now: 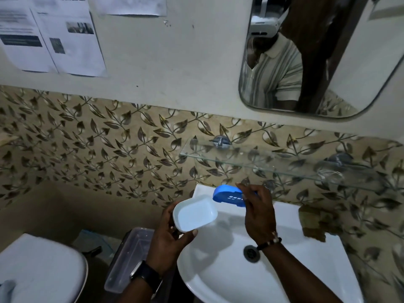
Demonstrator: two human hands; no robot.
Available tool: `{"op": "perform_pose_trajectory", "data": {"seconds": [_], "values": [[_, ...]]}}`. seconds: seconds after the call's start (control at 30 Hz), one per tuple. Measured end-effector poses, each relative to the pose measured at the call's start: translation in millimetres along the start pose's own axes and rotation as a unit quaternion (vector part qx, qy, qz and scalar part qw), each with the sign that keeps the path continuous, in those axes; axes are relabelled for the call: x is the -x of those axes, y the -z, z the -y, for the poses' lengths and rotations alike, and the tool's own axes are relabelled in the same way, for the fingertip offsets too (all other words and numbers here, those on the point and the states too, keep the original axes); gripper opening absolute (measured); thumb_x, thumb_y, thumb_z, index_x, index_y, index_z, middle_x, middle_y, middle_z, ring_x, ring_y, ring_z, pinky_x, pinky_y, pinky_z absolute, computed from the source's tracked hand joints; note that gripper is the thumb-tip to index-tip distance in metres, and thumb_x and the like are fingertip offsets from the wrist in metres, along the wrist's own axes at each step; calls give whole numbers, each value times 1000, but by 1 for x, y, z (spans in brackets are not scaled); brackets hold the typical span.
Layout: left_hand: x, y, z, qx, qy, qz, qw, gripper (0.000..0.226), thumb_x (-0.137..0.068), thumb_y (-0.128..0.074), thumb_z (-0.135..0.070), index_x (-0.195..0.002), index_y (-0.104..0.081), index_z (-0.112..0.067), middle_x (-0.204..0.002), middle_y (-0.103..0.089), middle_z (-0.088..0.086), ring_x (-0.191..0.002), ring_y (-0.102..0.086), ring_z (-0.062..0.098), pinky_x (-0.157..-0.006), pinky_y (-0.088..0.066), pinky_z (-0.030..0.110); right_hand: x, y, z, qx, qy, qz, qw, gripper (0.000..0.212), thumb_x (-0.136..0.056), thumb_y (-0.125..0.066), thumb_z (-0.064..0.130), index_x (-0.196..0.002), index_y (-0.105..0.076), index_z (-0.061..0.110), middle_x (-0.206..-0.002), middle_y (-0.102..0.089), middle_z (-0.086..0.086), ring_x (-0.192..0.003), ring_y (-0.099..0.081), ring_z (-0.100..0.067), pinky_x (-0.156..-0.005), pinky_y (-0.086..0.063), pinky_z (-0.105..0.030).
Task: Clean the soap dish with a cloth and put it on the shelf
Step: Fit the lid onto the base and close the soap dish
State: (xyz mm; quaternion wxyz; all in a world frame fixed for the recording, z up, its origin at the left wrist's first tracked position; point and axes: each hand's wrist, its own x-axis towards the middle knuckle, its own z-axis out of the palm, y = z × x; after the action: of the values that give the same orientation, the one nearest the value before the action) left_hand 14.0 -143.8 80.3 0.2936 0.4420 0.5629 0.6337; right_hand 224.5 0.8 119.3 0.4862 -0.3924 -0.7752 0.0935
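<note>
The soap dish is in two parts above the white sink (306, 265). My left hand (168, 235) grips the white oval tray (194, 213) from below, its hollow facing up. My right hand (258, 213) pinches the blue slotted insert (227, 196), tilted on edge just right of the tray and apart from it. A glass shelf (273, 165) is fixed to the leaf-patterned tiles above the sink, a little above the blue insert. A brownish cloth (312, 224) lies on the sink's right rim.
A mirror (371, 62) hangs above the shelf, reflecting a person in a striped shirt. Papers (54, 36) are stuck to the wall at upper left. A clear plastic bin (129, 259) stands left of the sink, beside a white toilet lid (41, 267). A transparent object (330, 173) sits on the shelf's right end.
</note>
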Motion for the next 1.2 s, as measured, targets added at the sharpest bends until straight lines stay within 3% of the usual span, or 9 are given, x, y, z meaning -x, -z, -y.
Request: {"op": "perform_pose_trajectory", "data": {"seconds": [0.1, 0.2, 0.37, 0.6, 0.77, 0.87, 0.93, 1.07, 1.2], "values": [[-5, -5, -2, -13, -18, 11, 1000, 79, -70, -88, -23, -137, -50, -37, -134, -63, -10, -119, -64, 11, -86, -57, 24, 1, 17, 5, -79, 7, 35, 996, 39, -93, -49, 1, -119, -72, 20, -110, -54, -7, -103, -59, -28, -86, -48, -33], [-10, -16, -8, -40, -57, 35, 997, 79, -75, -86, -19, -142, -47, -31, -139, -60, -6, -121, -62, 18, -90, -57, 36, 1, 32, 11, -104, 20, 60, 993, 38, -94, -51, 0, -116, -74, 21, -110, -50, -6, -106, -57, -26, -90, -48, -30], [-11, -40, -27, -99, -150, 52, 982, 66, -84, -78, -20, -142, -49, -34, -139, -60, -10, -116, -65, 12, -80, -59, 24, 8, 44, 23, -89, 40, 72, 993, 46, -91, -58, -18, -116, -75, 16, -112, -48, -11, -110, -56, -26, -94, -48, -33], [-8, -60, -43, -113, -222, 102, 963, 71, -85, -70, 3, -144, -46, -30, -137, -55, -10, -117, -64, 17, -82, -59, 24, 15, 48, 36, -118, 44, -7, 992, 31, -100, -51, 12, -121, -71, 23, -116, -48, -9, -116, -53, -21, -100, -45, -24], [-5, -57, -47, -69, -188, 152, 968, 73, -81, -72, -5, -147, -43, -19, -138, -54, 1, -111, -67, 27, -84, -60, 33, 16, 48, 32, -132, 44, -8, 990, 35, -97, -56, 2, -121, -72, 22, -120, -49, -8, -120, -52, -19, -100, -43, -23], [0, -59, -53, -28, -154, 131, 979, 55, -94, -66, -35, -143, -47, -21, -133, -58, 7, -107, -68, 34, -82, -61, 45, 16, 50, 29, -138, 56, 4, 989, 36, -96, -57, 0, -121, -72, 20, -124, -50, -9, -125, -52, -21, -102, -43, -26], [2, -66, -60, 1, -126, 103, 987, 49, -96, -57, -53, -138, -53, -28, -130, -59, 7, -104, -70, 35, -79, -62, 46, 16, 52, 30, -146, 59, 17, 987, 35, -97, -56, 2, -123, -71, 19, -131, -50, -8, -130, -50, -23, -106, -43, -29], [5, -78, -72, 51, -61, 90, 993, 50, -90, -60, -62, -130, -56, -33, -131, -59, 3, -98, -74, 32, -77, -63, 44, 14, 54, 32, -169, 37, 18, 985, 31, -104, -50, 20, -131, -66, 18, -141, -47, -7, -138, -45, -24, -110, -40, -26], [9, -87, -82, 82, -36, 98, 991, 48, -89, -64, -55, -130, -56, -30, -130, -60, -10, -94, -75, 34, -76, -63, 44, 16, 52, 38, -188, -15, 4, 982, 52, -104, -42, 49, -147, -49, 22, -152, -39, -1, -145, -38, -23, -115, -38, -33]]}}
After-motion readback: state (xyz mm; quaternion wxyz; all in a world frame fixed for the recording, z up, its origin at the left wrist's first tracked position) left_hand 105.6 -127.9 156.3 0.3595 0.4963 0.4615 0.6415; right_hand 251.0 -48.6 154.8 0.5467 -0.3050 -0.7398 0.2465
